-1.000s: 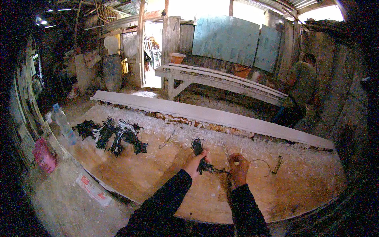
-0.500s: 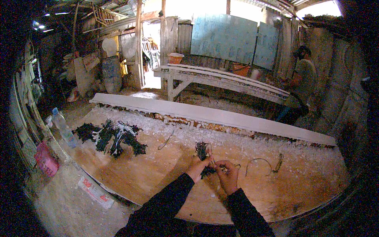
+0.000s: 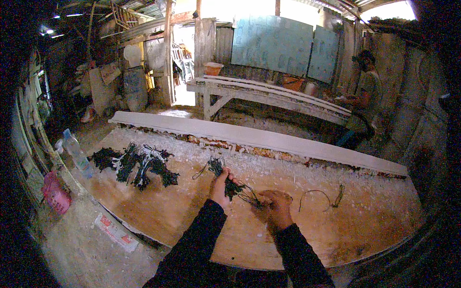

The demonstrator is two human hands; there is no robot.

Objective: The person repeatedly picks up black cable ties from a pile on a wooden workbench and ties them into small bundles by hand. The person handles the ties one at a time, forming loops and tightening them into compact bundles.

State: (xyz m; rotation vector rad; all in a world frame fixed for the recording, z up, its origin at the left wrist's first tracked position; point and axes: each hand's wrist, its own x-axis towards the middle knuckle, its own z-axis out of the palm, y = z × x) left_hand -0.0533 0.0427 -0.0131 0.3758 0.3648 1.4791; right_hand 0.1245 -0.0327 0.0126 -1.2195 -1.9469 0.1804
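A bundle of dark strings [image 3: 233, 189] stretches between my hands above the wooden tabletop. My left hand [image 3: 220, 190] is closed around the bundle's middle, and a dark looped end sticks out past the thumb. Pinched fingers of my right hand [image 3: 275, 209] grip the loose string ends on the other side; the exact hold is partly hidden. Left of my hands lie several dark bundles [image 3: 126, 168], some with white strands, side by side. To the right, a thin curved string [image 3: 315, 193] and a short dark clump of string [image 3: 338, 197] rest on the wood.
A long white moulding [image 3: 249, 140] runs along the table's far side, with white flakes before it. A plastic bottle [image 3: 77, 152] stands at the left edge, near a pink basket [image 3: 56, 194]. Beyond is a long bench [image 3: 269, 91]; a person [image 3: 367, 96] stands at its right end.
My left hand has moved left and slightly up with the bundle. The gap between my hands has widened, and strings now span it. The right hand has turned but stays in nearly the same place.
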